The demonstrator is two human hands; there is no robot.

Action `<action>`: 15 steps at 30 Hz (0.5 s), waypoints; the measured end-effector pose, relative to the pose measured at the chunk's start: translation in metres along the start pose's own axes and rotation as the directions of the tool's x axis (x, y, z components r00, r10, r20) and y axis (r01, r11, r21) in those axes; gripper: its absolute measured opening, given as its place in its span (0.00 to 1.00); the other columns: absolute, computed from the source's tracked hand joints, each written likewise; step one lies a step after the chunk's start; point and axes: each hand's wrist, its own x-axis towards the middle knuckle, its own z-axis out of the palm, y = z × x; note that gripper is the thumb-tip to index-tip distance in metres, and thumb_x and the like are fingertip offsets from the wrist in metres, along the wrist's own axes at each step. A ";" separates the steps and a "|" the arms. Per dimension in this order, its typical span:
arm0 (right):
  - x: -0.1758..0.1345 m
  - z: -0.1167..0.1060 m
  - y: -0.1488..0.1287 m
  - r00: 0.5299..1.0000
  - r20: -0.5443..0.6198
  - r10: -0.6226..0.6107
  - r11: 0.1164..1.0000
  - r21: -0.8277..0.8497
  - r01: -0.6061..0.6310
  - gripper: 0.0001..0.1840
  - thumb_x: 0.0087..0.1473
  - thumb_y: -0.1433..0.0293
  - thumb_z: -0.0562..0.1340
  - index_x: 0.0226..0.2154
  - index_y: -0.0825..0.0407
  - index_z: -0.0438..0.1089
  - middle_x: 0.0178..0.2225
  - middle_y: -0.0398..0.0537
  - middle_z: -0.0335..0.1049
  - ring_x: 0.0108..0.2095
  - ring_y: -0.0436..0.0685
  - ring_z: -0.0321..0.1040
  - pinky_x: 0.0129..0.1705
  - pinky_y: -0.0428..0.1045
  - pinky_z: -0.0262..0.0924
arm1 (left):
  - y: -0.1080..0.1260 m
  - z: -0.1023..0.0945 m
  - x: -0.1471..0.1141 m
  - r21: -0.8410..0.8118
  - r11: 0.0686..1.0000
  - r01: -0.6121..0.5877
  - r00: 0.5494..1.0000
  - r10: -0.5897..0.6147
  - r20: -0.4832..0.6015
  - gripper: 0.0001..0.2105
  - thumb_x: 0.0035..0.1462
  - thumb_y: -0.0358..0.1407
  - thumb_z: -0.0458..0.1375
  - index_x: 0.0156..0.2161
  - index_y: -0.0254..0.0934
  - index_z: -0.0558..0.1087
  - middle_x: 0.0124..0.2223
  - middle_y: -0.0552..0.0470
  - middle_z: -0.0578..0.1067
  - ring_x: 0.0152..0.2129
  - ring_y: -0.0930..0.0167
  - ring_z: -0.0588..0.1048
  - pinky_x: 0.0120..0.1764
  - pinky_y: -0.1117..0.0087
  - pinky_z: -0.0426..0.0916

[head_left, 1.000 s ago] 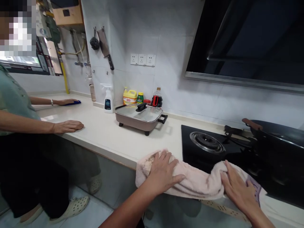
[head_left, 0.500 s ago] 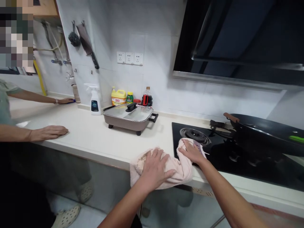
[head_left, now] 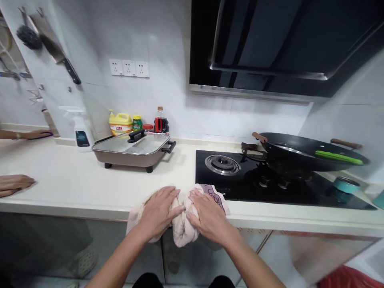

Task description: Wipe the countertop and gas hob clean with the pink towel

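A pale pink towel (head_left: 183, 230) lies bunched over the counter's front edge, its middle fold hanging down. My left hand (head_left: 160, 208) is on its left part, fingers gathered on the cloth and thumb pointing right. Pressed on the towel's right part is my right hand (head_left: 208, 214), its fingers curled over the cloth near a purple lettered label. The two hands are close together, with a ridge of towel between the thumbs. Just beyond the right hand lies the black gas cooktop (head_left: 240, 192), its front left corner near the label.
An electric pan (head_left: 126, 160) with a glass lid stands behind the hands, bottles behind it. A spray bottle (head_left: 81, 132) is to its left. A wok (head_left: 288, 160) holding a green-handled utensil sits on the cooktop. Another person's hand (head_left: 16, 184) rests on the counter at left.
My hands have drawn closer together, and the towel is now bunched between them. The towel's right end has come off the cooktop's corner. The view has swung right.
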 end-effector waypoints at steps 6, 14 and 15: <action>-0.030 -0.002 0.009 0.978 -0.199 0.057 0.990 -0.113 -0.081 0.32 0.64 0.53 0.61 0.62 0.56 0.64 0.60 0.59 0.69 0.57 0.69 0.64 0.60 0.64 0.60 | 0.004 -0.002 0.007 0.044 0.999 0.028 0.999 -0.029 0.022 0.26 0.70 0.52 0.50 0.61 0.38 0.72 0.62 0.41 0.74 0.60 0.58 0.71 0.61 0.52 0.67; -0.086 -0.055 0.096 0.925 -0.227 0.306 0.917 -0.190 -0.350 0.23 0.71 0.54 0.49 0.53 0.46 0.72 0.53 0.51 0.74 0.50 0.65 0.66 0.53 0.63 0.57 | 0.032 -0.002 0.009 0.084 0.994 0.075 0.996 -0.079 0.042 0.24 0.69 0.52 0.50 0.60 0.40 0.72 0.62 0.42 0.73 0.60 0.54 0.69 0.58 0.48 0.66; -0.097 -0.058 0.109 0.911 -0.244 0.333 0.897 -0.217 -0.386 0.23 0.70 0.54 0.49 0.53 0.46 0.73 0.52 0.52 0.74 0.50 0.65 0.66 0.53 0.63 0.57 | 0.039 0.000 0.009 0.082 0.994 0.066 0.997 -0.069 0.035 0.25 0.68 0.53 0.51 0.60 0.40 0.72 0.62 0.42 0.73 0.60 0.54 0.69 0.58 0.48 0.66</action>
